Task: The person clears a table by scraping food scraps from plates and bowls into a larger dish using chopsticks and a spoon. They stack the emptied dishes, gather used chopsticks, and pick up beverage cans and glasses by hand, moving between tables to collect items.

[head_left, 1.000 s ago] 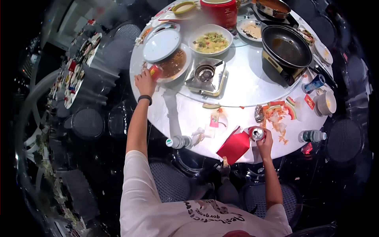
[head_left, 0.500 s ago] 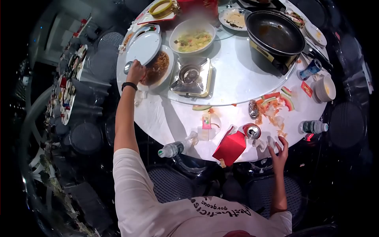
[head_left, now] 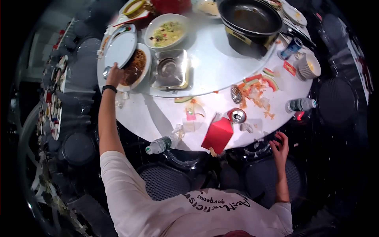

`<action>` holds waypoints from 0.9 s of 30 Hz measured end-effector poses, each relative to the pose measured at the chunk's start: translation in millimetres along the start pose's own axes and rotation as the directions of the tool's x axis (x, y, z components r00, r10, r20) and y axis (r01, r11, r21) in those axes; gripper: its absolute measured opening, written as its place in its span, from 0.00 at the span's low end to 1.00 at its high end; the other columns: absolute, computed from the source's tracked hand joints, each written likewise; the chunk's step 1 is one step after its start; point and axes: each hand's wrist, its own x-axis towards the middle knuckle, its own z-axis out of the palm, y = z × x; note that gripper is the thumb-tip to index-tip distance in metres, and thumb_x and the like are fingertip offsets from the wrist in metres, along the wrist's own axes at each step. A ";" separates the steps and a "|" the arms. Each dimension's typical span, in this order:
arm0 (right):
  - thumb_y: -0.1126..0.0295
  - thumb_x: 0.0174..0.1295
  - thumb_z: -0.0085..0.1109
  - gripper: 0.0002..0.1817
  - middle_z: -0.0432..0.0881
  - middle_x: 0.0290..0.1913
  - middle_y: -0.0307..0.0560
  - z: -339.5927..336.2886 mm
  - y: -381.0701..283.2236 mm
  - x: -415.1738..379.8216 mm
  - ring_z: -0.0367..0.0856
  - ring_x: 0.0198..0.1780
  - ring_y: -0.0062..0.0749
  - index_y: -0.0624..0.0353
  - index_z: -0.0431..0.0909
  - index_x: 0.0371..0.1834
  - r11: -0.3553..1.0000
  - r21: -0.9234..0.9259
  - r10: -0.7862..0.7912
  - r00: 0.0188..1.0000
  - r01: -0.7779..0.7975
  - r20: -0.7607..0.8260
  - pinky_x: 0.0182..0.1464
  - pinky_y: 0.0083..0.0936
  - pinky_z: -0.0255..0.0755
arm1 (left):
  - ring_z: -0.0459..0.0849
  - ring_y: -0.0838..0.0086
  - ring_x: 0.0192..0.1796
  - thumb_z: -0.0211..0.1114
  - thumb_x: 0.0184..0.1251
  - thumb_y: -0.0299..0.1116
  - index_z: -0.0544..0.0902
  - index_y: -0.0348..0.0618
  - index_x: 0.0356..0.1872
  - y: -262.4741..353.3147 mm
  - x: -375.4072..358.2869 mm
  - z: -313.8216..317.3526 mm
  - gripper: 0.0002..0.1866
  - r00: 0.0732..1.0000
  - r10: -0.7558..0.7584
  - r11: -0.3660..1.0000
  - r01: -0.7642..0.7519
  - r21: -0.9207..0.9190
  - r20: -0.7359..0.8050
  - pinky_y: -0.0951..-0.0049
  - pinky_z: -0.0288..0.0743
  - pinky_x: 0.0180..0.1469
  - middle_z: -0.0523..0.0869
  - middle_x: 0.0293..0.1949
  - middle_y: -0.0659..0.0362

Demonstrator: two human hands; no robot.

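Observation:
My left hand (head_left: 115, 74), with a dark band at its wrist, is closed at the near rim of a white oval plate (head_left: 121, 48). The bowl of a metal spoon (head_left: 106, 72) shows just left of my fingers. That plate overlaps a larger dish of brown, crumbly food (head_left: 135, 67) and another patterned dish (head_left: 128, 29) behind it. Off the table's near right edge, my right hand (head_left: 280, 147) hangs with bent fingers apart and nothing in it.
A portable gas stove (head_left: 170, 70) and a bowl of vegetables (head_left: 166, 31) stand right of the plate. A black pan (head_left: 250, 17) sits farther right. Bottles, a red box (head_left: 218, 134), an open can (head_left: 237, 115) and watermelon rinds (head_left: 270, 83) lie nearer; stools (head_left: 166, 179) stand below.
The whole view has shifted, with the table moving left and up in it. My left hand stays at the plate's rim. My right hand has come away from the table edge.

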 end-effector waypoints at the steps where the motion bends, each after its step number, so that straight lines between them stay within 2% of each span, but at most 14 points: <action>1: 0.81 0.53 0.66 0.27 0.74 0.55 0.46 1.1 -0.3 -1.3 0.73 0.56 0.30 0.63 0.70 0.58 1.000 0.006 -0.003 1.000 0.003 0.005 0.52 0.24 0.73 | 0.82 0.73 0.30 0.57 0.61 0.31 0.80 0.54 0.23 -2.2 -0.3 -9.9 0.09 0.994 -0.112 0.982 0.112 -0.151 0.008 0.68 0.62 0.56 0.82 0.19 0.64; 3: 0.81 0.53 0.65 0.25 0.74 0.54 0.46 3.2 -0.9 -4.4 0.74 0.54 0.29 0.63 0.70 0.56 1.000 0.018 -0.009 1.000 0.009 0.014 0.51 0.23 0.74 | 0.81 0.72 0.30 0.57 0.60 0.30 0.78 0.52 0.25 -9.4 -10.3 -43.2 0.05 0.941 -0.339 0.876 0.313 -0.367 -0.005 0.69 0.64 0.53 0.80 0.19 0.63; 4: 0.81 0.53 0.65 0.25 0.74 0.54 0.45 2.9 0.8 -4.6 0.75 0.54 0.28 0.63 0.70 0.56 1.000 0.024 -0.015 1.000 0.015 0.016 0.50 0.23 0.74 | 0.81 0.72 0.31 0.57 0.61 0.30 0.78 0.52 0.26 -4.4 -12.3 -37.5 0.05 0.940 -0.340 0.877 0.315 -0.362 -0.004 0.69 0.64 0.54 0.80 0.19 0.63; 7: 0.81 0.53 0.66 0.25 0.75 0.53 0.45 3.7 0.0 -10.5 0.76 0.52 0.27 0.63 0.71 0.55 1.000 0.018 -0.014 1.000 0.014 0.022 0.49 0.22 0.74 | 0.81 0.72 0.34 0.57 0.62 0.30 0.77 0.52 0.30 16.3 -8.3 -13.9 0.03 0.988 -0.156 0.976 0.155 -0.150 0.005 0.69 0.64 0.54 0.81 0.21 0.63; 9: 0.81 0.53 0.66 0.24 0.75 0.52 0.44 2.9 -5.4 -15.6 0.76 0.52 0.26 0.62 0.71 0.55 1.000 0.026 0.015 1.000 -0.016 0.019 0.49 0.22 0.75 | 0.81 0.72 0.34 0.57 0.61 0.29 0.77 0.50 0.29 16.2 -8.6 -20.2 0.03 0.975 -0.216 0.959 0.204 -0.196 -0.046 0.70 0.63 0.54 0.81 0.21 0.63; 12: 0.80 0.53 0.66 0.24 0.76 0.52 0.45 0.5 -7.9 -19.2 0.76 0.52 0.26 0.61 0.72 0.55 0.999 0.025 0.025 1.000 -0.025 0.012 0.48 0.23 0.76 | 0.81 0.72 0.33 0.56 0.61 0.28 0.77 0.51 0.26 14.8 -6.0 -36.6 0.06 0.984 -0.161 0.964 0.174 -0.203 0.081 0.71 0.65 0.52 0.80 0.20 0.61; 14: 0.80 0.53 0.66 0.24 0.76 0.52 0.45 -3.2 -2.8 -23.4 0.76 0.52 0.26 0.61 0.71 0.55 0.999 0.007 0.048 0.999 -0.048 0.017 0.47 0.22 0.76 | 0.80 0.73 0.32 0.56 0.62 0.27 0.77 0.50 0.25 23.6 -6.1 -28.3 0.07 0.983 -0.176 0.979 0.170 -0.109 -0.047 0.72 0.65 0.51 0.79 0.19 0.61; 15: 0.80 0.53 0.66 0.26 0.76 0.52 0.45 -3.4 1.0 -26.2 0.76 0.52 0.26 0.61 0.71 0.56 0.998 0.009 0.055 0.998 -0.055 0.036 0.47 0.23 0.76 | 0.80 0.72 0.31 0.58 0.60 0.27 0.78 0.50 0.27 20.5 -7.0 -29.7 0.04 0.947 -0.303 0.920 0.319 -0.227 0.104 0.68 0.66 0.50 0.79 0.19 0.62; 18: 0.78 0.50 0.68 0.31 0.75 0.53 0.46 0.6 19.1 -24.9 0.76 0.52 0.29 0.60 0.68 0.59 0.998 -0.044 0.047 0.993 -0.042 0.111 0.46 0.25 0.76 | 0.80 0.70 0.31 0.61 0.58 0.26 0.77 0.50 0.32 17.2 -18.9 -42.4 0.04 0.738 -0.645 0.650 0.667 -0.365 0.199 0.63 0.65 0.48 0.79 0.19 0.64; 19: 0.78 0.48 0.69 0.33 0.75 0.54 0.47 6.2 23.3 -22.5 0.76 0.52 0.30 0.59 0.66 0.61 0.995 -0.100 0.034 0.988 -0.019 0.150 0.46 0.25 0.76 | 0.81 0.67 0.33 0.64 0.57 0.28 0.76 0.50 0.35 11.3 -19.8 -59.5 0.07 0.767 -0.622 0.684 0.631 -0.367 0.159 0.60 0.65 0.46 0.80 0.21 0.61; 22: 0.77 0.47 0.69 0.33 0.75 0.52 0.48 39.5 23.1 -1.8 0.77 0.51 0.33 0.59 0.67 0.60 0.978 -0.185 -0.055 0.971 0.100 0.233 0.45 0.27 0.76 | 0.81 0.65 0.35 0.65 0.57 0.31 0.75 0.48 0.36 -1.5 -10.1 -109.1 0.08 0.705 -0.701 0.496 0.591 -0.636 0.109 0.60 0.63 0.46 0.82 0.26 0.57; 23: 0.77 0.47 0.69 0.33 0.76 0.52 0.49 55.7 16.5 9.2 0.77 0.51 0.34 0.59 0.67 0.60 0.969 -0.195 -0.100 0.964 0.150 0.246 0.45 0.28 0.76 | 0.82 0.58 0.36 0.67 0.56 0.36 0.75 0.43 0.36 -6.0 -7.3 -130.7 0.12 0.675 -0.726 0.366 0.539 -0.759 0.129 0.58 0.67 0.43 0.83 0.30 0.53; 25: 0.77 0.47 0.68 0.33 0.76 0.51 0.50 91.0 0.6 29.4 0.77 0.50 0.37 0.59 0.67 0.59 0.944 -0.207 -0.202 0.946 0.257 0.254 0.45 0.29 0.76 | 0.82 0.56 0.35 0.68 0.54 0.36 0.75 0.41 0.37 -0.4 7.4 -152.5 0.14 0.647 -0.739 0.078 0.357 -0.931 0.187 0.58 0.71 0.41 0.84 0.31 0.52; 27: 0.77 0.46 0.68 0.33 0.76 0.50 0.51 120.8 -17.0 47.0 0.78 0.49 0.39 0.59 0.68 0.59 0.912 -0.217 -0.291 0.922 0.348 0.253 0.44 0.30 0.76 | 0.82 0.59 0.37 0.69 0.53 0.35 0.76 0.39 0.40 9.0 20.5 -180.0 0.17 0.640 -0.728 -0.199 0.148 -0.969 0.247 0.61 0.72 0.42 0.84 0.35 0.53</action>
